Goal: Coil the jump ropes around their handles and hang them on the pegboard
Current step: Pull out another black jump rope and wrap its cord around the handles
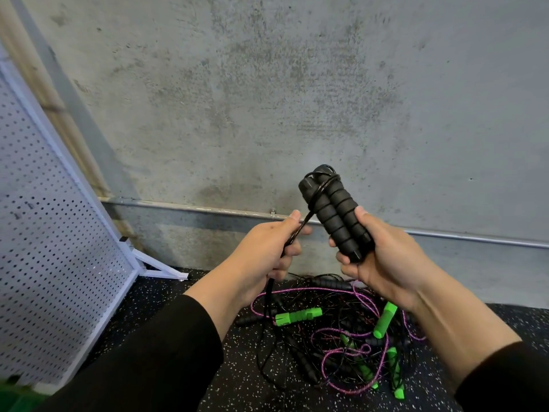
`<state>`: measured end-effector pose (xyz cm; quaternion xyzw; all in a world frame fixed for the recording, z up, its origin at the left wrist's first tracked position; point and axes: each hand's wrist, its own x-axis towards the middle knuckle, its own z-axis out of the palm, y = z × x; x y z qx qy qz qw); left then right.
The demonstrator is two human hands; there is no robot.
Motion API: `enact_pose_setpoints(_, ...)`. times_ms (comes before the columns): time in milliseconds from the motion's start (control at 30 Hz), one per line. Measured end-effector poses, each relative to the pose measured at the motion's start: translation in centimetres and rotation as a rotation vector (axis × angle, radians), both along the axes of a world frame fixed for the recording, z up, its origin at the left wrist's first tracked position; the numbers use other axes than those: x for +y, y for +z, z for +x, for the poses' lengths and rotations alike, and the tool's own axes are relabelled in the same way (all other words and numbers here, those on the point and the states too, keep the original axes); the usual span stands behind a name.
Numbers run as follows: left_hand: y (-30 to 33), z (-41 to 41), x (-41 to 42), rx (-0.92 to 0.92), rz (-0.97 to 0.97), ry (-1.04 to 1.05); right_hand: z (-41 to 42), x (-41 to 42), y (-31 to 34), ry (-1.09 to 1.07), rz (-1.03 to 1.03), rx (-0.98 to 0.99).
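Note:
My right hand [383, 260] grips the lower ends of two black ribbed foam handles [332, 209], held side by side and tilted up to the left. A black rope [300, 227] loops around their tops and runs down into my left hand [267, 251], which grips it taut just left of the handles. From there the rope hangs to the floor. A white pegboard [50, 251] leans on a stand at the left.
A tangled pile of jump ropes [341, 331] lies on the speckled black floor below my hands, with green handles, black handles and pink-purple cords. A grey concrete wall [267, 99] with a metal conduit [475, 237] runs behind.

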<state>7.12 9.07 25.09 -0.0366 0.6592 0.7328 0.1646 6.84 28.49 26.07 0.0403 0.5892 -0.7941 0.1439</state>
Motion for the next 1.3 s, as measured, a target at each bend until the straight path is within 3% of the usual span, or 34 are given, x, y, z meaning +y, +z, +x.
enact_pose_setpoints(367, 0.3, 0.2, 0.6, -0.110, 0.105, 0.017, 0.1, -1.3, -0.7, 0.034, 0.822, 0.487)
enact_pose_setpoints(600, 0.1, 0.2, 0.6, -0.114, 0.132, 0.043, 0.2, -1.9, -2.1, 0.129, 1.094, 0.595)
enact_pose_setpoints(767, -0.3, 0.2, 0.4, -0.092, 0.126, 0.104, 1.0, -2.6, -2.1, 0.079, 1.226, 0.691)
enact_pose_setpoints(867, -0.2, 0.0, 0.3, -0.033, 0.119, 0.090, 1.2, -2.6, -1.7, 0.083, 1.126, 0.627)
enact_pose_setpoints(967, -0.1, 0.0, 0.1, -0.005, 0.130, 0.054, 1.1, -2.1, -0.7, 0.017, 0.880, 0.373)
enact_pose_setpoints(1100, 0.0, 0.2, 0.1, 0.027, 0.149, -0.029, 1.0, -1.3, 0.2, -0.060, 0.192, -0.054)
enact_pose_setpoints(1200, 0.1, 0.3, 0.2, 0.051, 0.167, -0.063, 1.4, -0.9, 0.7, 0.073, -0.085, -0.334)
enact_pose_setpoints(1300, 0.2, 0.3, 0.0, 0.051, 0.167, -0.053, 1.5, -0.8, 0.8, 0.205, -0.188, -0.425)
